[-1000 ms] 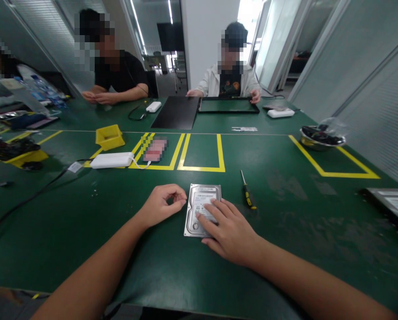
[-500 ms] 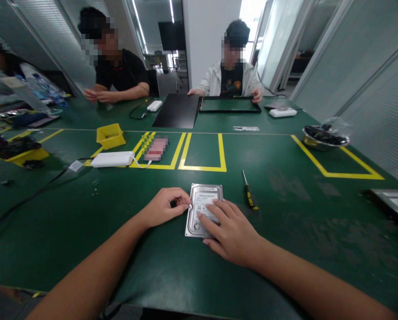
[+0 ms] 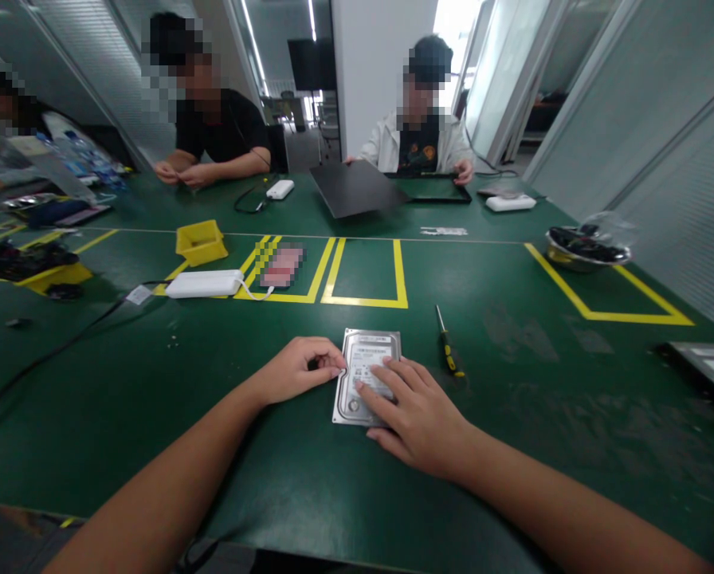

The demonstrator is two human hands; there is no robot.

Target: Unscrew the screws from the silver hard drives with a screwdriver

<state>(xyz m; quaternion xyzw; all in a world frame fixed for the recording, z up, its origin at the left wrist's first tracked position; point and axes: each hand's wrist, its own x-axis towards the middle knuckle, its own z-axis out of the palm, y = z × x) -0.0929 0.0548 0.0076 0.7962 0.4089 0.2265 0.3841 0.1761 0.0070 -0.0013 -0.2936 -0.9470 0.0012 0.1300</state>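
Green tabletop (image 3: 285, 478): hard drive (image 3: 366, 351), left hand (image 3: 297, 368) pinched closed at 9 o'clock edge, right hand (image 3: 417, 414) spread over 4 o'clock; screwdriver (image 3: 449, 355) at 2 o'clock.

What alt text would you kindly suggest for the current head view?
A right hand rests on a hard drive, the left hand at its left edge, on a green table. A screwdriver lies to the right; opposite, a person holds a black panel.

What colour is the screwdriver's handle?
The screwdriver's handle is black and yellow, seen in the head view.
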